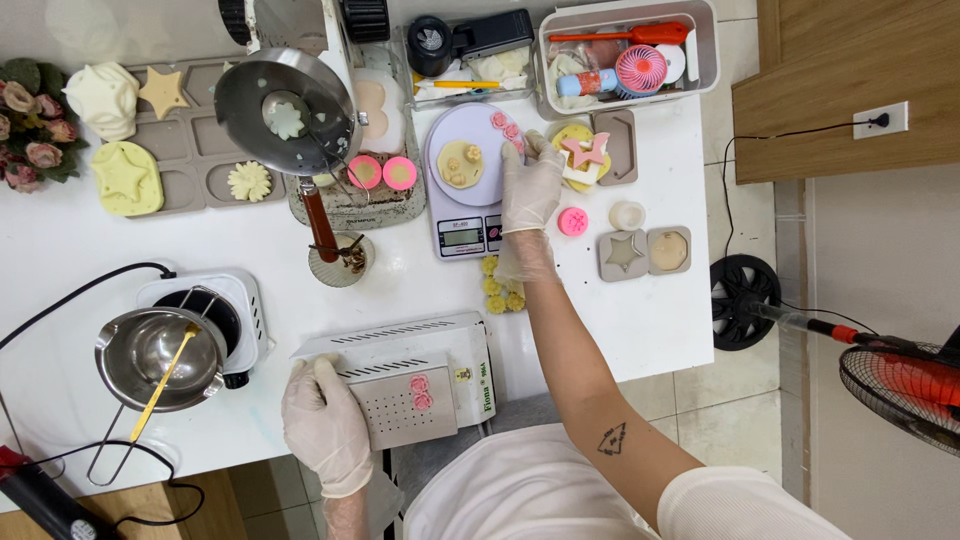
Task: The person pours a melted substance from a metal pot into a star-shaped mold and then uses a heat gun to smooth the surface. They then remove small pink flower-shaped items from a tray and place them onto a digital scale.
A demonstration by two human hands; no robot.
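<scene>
My hands wear thin, translucent, slightly glossy gloves. The round steel pouring pot shines mirror-smooth; the white sealing machine looks matt painted metal; the grey star-shaped mould looks soft, matt silicone.

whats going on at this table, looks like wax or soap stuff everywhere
A person in thin gloves works at a white table full of small moulded shapes. The right hand reaches to the lilac plate on the digital scale, at the small pink flower pieces on its rim. The left hand rests on the corner of a white boxy machine. A metal pot with a yellow stirrer sits on a small hotplate at the left.
</scene>
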